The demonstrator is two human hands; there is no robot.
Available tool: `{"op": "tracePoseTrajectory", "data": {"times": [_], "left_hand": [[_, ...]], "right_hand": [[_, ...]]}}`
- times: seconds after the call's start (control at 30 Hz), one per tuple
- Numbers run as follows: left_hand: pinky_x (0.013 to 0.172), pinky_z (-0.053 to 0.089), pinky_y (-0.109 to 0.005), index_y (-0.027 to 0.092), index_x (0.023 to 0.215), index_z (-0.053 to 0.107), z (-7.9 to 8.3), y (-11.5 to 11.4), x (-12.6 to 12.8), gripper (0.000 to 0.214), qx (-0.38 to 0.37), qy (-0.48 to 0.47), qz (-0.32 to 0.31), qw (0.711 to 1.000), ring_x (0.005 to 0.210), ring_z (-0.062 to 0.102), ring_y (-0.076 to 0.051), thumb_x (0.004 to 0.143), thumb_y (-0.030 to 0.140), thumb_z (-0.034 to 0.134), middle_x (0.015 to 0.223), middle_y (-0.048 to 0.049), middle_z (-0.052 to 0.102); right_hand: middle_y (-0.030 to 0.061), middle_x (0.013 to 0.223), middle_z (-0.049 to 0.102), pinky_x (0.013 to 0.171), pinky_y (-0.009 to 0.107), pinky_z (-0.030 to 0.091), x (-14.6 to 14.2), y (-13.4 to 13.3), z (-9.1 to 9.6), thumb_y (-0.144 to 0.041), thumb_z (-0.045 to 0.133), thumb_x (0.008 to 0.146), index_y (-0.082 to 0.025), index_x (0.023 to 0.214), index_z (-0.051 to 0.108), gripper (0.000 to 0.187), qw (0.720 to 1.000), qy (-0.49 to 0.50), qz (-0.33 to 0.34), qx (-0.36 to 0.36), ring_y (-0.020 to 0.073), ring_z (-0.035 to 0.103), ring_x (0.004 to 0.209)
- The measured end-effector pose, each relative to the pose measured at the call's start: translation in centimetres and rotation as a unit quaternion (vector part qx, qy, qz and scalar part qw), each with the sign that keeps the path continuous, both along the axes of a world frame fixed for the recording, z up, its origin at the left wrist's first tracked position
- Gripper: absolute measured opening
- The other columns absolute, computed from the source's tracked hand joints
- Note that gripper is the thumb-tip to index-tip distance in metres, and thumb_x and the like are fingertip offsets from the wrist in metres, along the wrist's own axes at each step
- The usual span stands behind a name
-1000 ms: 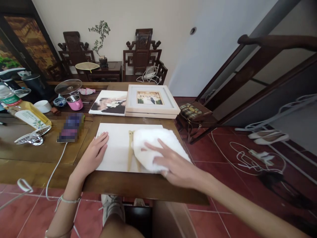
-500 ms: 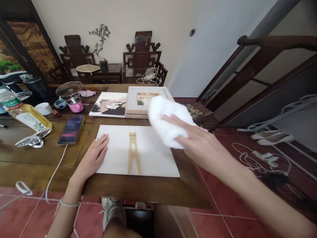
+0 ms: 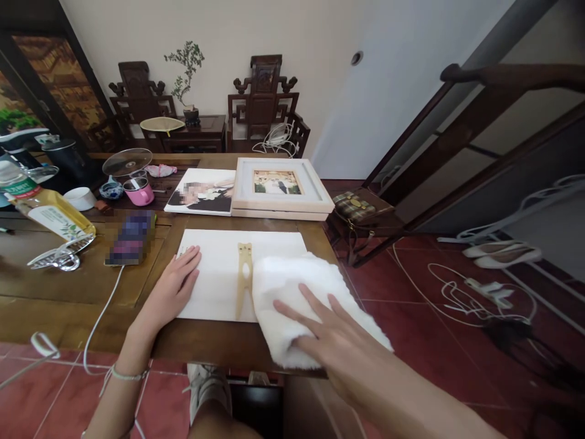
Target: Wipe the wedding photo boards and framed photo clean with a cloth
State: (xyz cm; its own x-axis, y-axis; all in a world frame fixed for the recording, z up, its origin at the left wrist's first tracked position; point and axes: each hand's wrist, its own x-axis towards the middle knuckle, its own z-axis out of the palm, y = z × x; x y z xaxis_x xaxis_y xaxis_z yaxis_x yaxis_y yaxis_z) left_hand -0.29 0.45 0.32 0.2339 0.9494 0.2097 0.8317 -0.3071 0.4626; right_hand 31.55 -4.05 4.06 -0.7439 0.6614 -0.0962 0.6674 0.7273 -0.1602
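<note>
A white board point(image 3: 214, 274) lies flat on the wooden table point(image 3: 205, 347) with a tan cat-shaped strip point(image 3: 244, 277) running down its middle. My left hand point(image 3: 176, 286) rests flat on the board's left edge, fingers spread. My right hand point(image 3: 329, 332) presses a fluffy white cloth point(image 3: 292, 292) onto the board's right half near the table's front edge. The fingers lie stretched out on top of the cloth, which hides the board's right side.
Behind the board lie a framed photo point(image 3: 278, 186) and a photo print point(image 3: 203, 192). A phone point(image 3: 131, 238) with a white cable, a pink cup point(image 3: 137, 190), a bottle point(image 3: 46, 210) and dishes sit at left. Carved chairs point(image 3: 262, 100) stand behind; cables point(image 3: 475, 292) litter the red tile floor.
My right hand swept the cloth from the board up toward the framed photo, then back down to the board's near right corner. My left hand stayed put.
</note>
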Motion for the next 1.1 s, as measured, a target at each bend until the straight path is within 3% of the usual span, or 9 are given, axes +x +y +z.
{"op": "tracePoseTrajectory", "data": {"times": [0.13,0.4,0.5,0.57,0.67,0.87,1.0,1.1], "left_hand": [[0.116,0.022,-0.05,0.02,0.138,0.048,0.0,-0.1,0.0,0.047,0.003,0.001,-0.001,1.0,0.14,0.033,-0.025,0.097,0.037,0.032,0.149,-0.0085,0.041],[0.116,0.022,-0.05,0.021,0.138,0.048,-0.2,0.0,-0.1,0.046,0.002,-0.007,-0.001,1.0,0.14,0.033,-0.024,0.097,0.038,0.033,0.149,-0.0076,0.041],[0.117,0.021,-0.048,0.02,0.138,0.047,-0.2,0.0,-0.1,0.046,-0.003,-0.006,0.001,1.0,0.14,0.032,-0.023,0.097,0.037,0.033,0.149,-0.0079,0.041],[0.117,0.021,-0.047,0.019,0.138,0.047,-0.2,0.0,-0.1,0.047,-0.004,-0.006,0.003,1.0,0.141,0.032,-0.022,0.097,0.037,0.034,0.149,-0.0084,0.041],[0.117,0.021,-0.047,0.018,0.138,0.047,-0.2,0.0,-0.1,0.047,-0.004,-0.003,0.003,1.0,0.141,0.032,-0.023,0.097,0.036,0.034,0.149,-0.0088,0.041],[0.116,0.022,-0.049,0.019,0.137,0.049,-0.1,-0.1,-0.1,0.046,0.0,-0.005,0.001,1.0,0.14,0.033,-0.024,0.097,0.037,0.034,0.149,-0.0087,0.041],[0.117,0.022,-0.048,0.017,0.138,0.048,-0.1,-0.1,-0.1,0.047,-0.002,0.0,0.003,1.0,0.14,0.033,-0.024,0.097,0.036,0.034,0.149,-0.0096,0.041],[0.117,0.021,-0.047,0.017,0.138,0.047,-0.1,0.0,-0.1,0.047,-0.002,0.0,0.001,1.0,0.141,0.032,-0.023,0.097,0.036,0.034,0.149,-0.0092,0.041]], "right_hand": [[0.0021,0.148,0.039,0.092,0.078,0.035,-0.1,0.2,0.4,0.009,0.041,0.058,-0.024,0.096,0.071,0.059,0.999,-0.031,-0.007,-0.013,0.0493,0.025,0.135],[0.0049,0.152,0.033,0.099,0.077,0.026,-2.1,9.7,0.5,0.01,0.036,0.063,-0.019,0.112,0.065,0.064,0.998,0.018,-0.05,0.026,0.0433,0.013,0.141],[0.0052,0.152,0.034,0.099,0.077,0.027,-2.5,11.1,0.2,0.01,0.036,0.063,-0.018,0.115,0.063,0.065,0.997,0.018,-0.06,0.039,0.0432,0.014,0.141],[0.0058,0.151,0.036,0.1,0.076,0.027,-2.5,10.5,0.4,0.01,0.035,0.063,-0.017,0.115,0.063,0.065,0.997,0.018,-0.062,0.036,0.0424,0.015,0.141],[0.005,0.149,0.04,0.103,0.072,0.028,-1.9,7.3,1.2,0.01,0.036,0.061,-0.018,0.109,0.066,0.064,0.999,0.014,-0.053,0.001,0.0402,0.015,0.142],[-0.0012,0.143,0.048,0.11,0.058,0.034,0.8,0.8,3.3,0.008,0.038,0.054,-0.026,0.097,0.068,0.063,0.995,0.043,0.045,-0.074,0.0308,0.022,0.142],[0.0049,0.138,0.054,0.111,0.051,0.035,0.3,1.7,3.6,0.008,0.037,0.06,-0.025,0.106,0.067,0.064,0.993,0.047,0.016,-0.105,0.0277,0.027,0.14],[0.0058,0.145,0.046,0.111,0.062,0.025,-1.9,4.5,3.0,0.008,0.036,0.064,-0.023,0.123,0.06,0.071,0.993,0.043,-0.03,-0.108,0.0325,0.014,0.143]]}}
